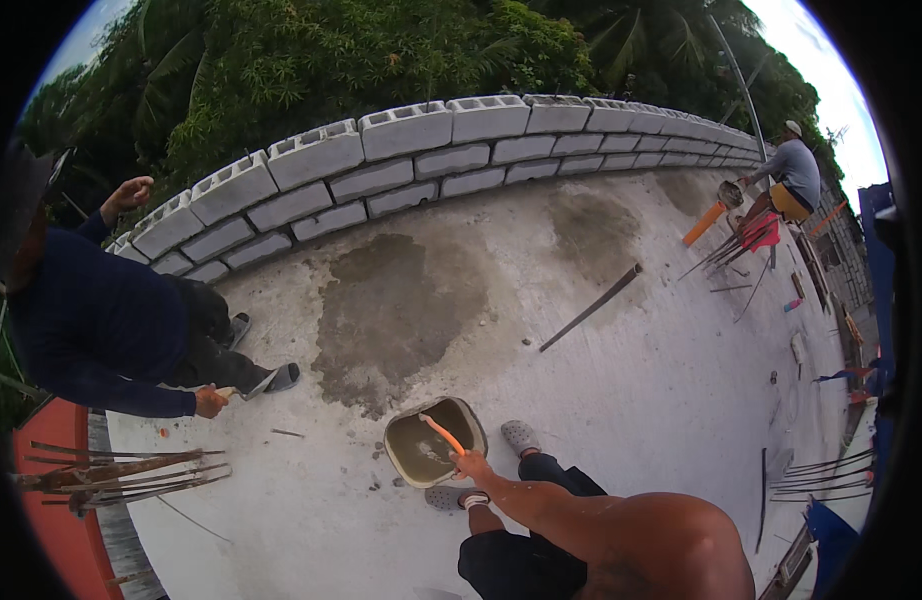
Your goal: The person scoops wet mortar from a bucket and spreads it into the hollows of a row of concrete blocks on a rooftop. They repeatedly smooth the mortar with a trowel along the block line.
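From the lower right my bare right arm reaches down and left. My right hand (470,465) is closed round the near end of an orange rod-like piece (441,434), possibly a handle or a hose. Its pale far end lies over a squarish tub (391,455) with a crusted rim. Inside the tub is grey-brown liquid or thin mix; how deep the piece's tip goes is unclear. The tub stands on concrete just ahead of my feet, which wear grey clogs (520,436). My left hand is out of view.
A co-worker in dark blue (101,310) stands at left, holding a trowel (259,384). Another co-worker (796,172) bends at far right near an orange pipe (704,224). A block wall (411,130) curves behind. Rebar (131,470) juts out lower left; a dark pipe (591,308) lies ahead.
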A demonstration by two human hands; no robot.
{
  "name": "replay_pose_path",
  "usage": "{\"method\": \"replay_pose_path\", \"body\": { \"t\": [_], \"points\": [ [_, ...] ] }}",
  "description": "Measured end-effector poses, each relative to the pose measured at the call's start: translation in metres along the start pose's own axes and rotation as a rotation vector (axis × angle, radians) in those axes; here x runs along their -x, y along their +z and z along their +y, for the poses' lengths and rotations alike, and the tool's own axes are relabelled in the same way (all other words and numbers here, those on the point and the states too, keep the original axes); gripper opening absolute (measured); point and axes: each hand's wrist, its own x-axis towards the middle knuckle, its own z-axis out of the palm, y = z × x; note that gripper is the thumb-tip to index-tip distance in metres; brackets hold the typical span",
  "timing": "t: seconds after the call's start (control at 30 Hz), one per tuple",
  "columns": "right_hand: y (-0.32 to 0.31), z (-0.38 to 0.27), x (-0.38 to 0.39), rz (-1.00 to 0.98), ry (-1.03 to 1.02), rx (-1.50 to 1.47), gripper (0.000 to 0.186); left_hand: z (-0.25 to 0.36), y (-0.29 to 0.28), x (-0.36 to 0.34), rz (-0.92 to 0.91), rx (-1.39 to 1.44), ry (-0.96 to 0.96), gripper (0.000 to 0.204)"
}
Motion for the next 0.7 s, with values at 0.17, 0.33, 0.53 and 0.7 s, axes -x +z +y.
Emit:
{"method": "replay_pose_path", "body": {
  "t": [0.17,0.33,0.53,0.7],
  "points": [
    [-0.117,0.018,0.034,0.131,0.111,-0.07,0.045,0.095,0.006,-0.02,-0.106,-0.294,0.119,0.044],
    [-0.24,0.065,0.058,0.299,0.349,-0.669,0.037,0.137,0.058,-0.015,-0.169,-0.486,0.197,0.042],
    [-0.409,0.148,0.082,0.481,0.439,-0.986,0.032,0.132,0.101,0.037,-0.246,-0.642,0.265,0.039],
    [-0.511,0.246,0.108,0.674,0.459,-1.268,0.027,0.196,0.212,0.038,-0.208,-0.876,0.187,0.031]
  ]
}}
